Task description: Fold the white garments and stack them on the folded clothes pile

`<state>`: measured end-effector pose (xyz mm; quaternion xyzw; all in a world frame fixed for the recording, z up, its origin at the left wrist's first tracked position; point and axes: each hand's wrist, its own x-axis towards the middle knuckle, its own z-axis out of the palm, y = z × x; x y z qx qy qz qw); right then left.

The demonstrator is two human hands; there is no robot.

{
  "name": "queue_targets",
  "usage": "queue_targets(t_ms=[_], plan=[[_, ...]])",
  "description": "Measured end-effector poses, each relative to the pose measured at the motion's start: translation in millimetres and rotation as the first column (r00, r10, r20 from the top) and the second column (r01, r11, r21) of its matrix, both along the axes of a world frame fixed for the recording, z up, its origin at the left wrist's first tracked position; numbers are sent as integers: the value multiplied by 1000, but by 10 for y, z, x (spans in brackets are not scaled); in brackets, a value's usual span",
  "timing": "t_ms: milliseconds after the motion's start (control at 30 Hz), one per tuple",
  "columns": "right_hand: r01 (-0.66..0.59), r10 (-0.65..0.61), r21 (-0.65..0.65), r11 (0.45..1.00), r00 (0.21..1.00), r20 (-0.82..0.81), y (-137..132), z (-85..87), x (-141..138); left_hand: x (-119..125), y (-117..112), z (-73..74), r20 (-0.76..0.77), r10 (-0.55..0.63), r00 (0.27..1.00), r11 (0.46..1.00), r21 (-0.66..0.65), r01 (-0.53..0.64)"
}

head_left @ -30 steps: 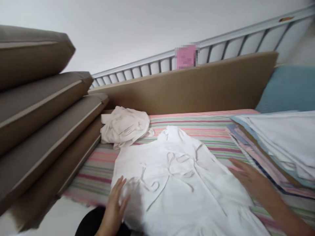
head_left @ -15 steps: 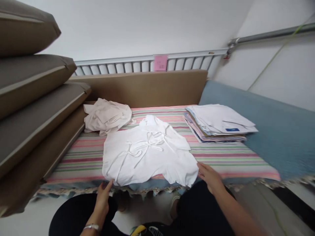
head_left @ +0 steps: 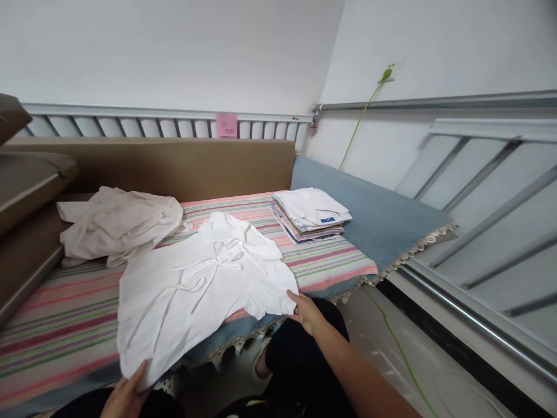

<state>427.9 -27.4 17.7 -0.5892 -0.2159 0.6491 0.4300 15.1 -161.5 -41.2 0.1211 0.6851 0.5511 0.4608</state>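
A white short-sleeved blouse (head_left: 169, 290) with several tied bows down its front lies spread on a striped cloth (head_left: 65, 299). My left hand (head_left: 126, 395) pinches the near corner of its hem, thumb on top, the other fingers mostly hidden beneath. At the gathered cuff of the near sleeve, my right hand (head_left: 307, 313) has closed on the fabric between thumb and fingers. The near edge of the blouse hangs slightly past the edge of the surface. Beyond it to the left sits a crumpled off-white garment (head_left: 122, 223).
A stack of folded clothes (head_left: 311, 209) rests at the right back. Brown cushions (head_left: 32, 180) are piled at the left, and a long brown panel (head_left: 174, 168) runs along the radiator. Blue padding (head_left: 361, 203) borders the right side; a green cord (head_left: 398, 342) trails across the floor.
The view has swung to the right, bringing the wall socket and a second radiator in. My left hand now holds the hem corner, and my right hand has closed on the sleeve cuff.
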Motion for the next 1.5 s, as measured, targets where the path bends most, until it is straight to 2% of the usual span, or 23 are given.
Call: queue_targets(t_ms=[100,133,300,433,533,600,700,767,833,900,967,1067,1200,1267,1333,1400,1433,1500], plan=[[-40,40,29,999,999,-14,-30,72,9,4,-82,128,238,10,971,998,52,-23],[-62,62,19,998,998,-11,-55,83,3,24,-114,179,250,35,968,998,46,-48],[-135,133,-58,989,991,-35,-149,125,1,197,-207,473,184,71,980,997,25,-77],[-177,173,-43,983,980,-96,-44,317,-4,277,-193,646,83,110,990,993,39,-114],[-186,179,-40,982,973,-143,25,540,-49,316,-209,696,10,146,989,986,77,-147],[-168,159,-32,985,969,-189,53,658,-79,306,-226,687,-11,119,993,988,98,-117],[-118,109,-22,993,962,-251,96,749,-104,199,-229,626,-24,45,999,993,110,-42],[-112,99,-33,993,957,-272,135,772,-107,93,-210,576,-87,-68,994,993,90,76],[-122,109,-29,992,954,-281,188,793,-106,-5,-184,533,-225,-211,951,973,44,227],[-136,126,-14,991,952,-279,259,826,-110,-81,-159,495,-413,-277,868,955,-14,298],[-147,144,7,989,952,-271,351,872,-124,-144,-138,462,-564,-266,782,959,-70,276],[-165,164,16,986,952,-259,521,957,-171,-246,-106,433,-668,-279,690,955,-123,268],[-209,207,16,978,950,-234,823,1051,-272,-391,-22,488,-775,-223,592,954,-50,294],[-233,230,10,972,950,-211,1019,1064,-347,-434,51,559,-738,-200,645,960,-15,280],[-250,243,-18,968,952,-186,1235,1041,-443,-451,141,637,-613,-187,767,974,-15,226],[-249,238,-58,967,960,-148,1443,973,-557,-458,239,695,-506,-147,850,988,-29,154],[-241,230,-74,968,965,-128,1535,922,-616,-464,288,710,-494,-122,861,992,-29,124],[-217,210,-88,972,974,-89,1679,794,-721,-485,375,708,-540,-89,837,995,-21,93]])
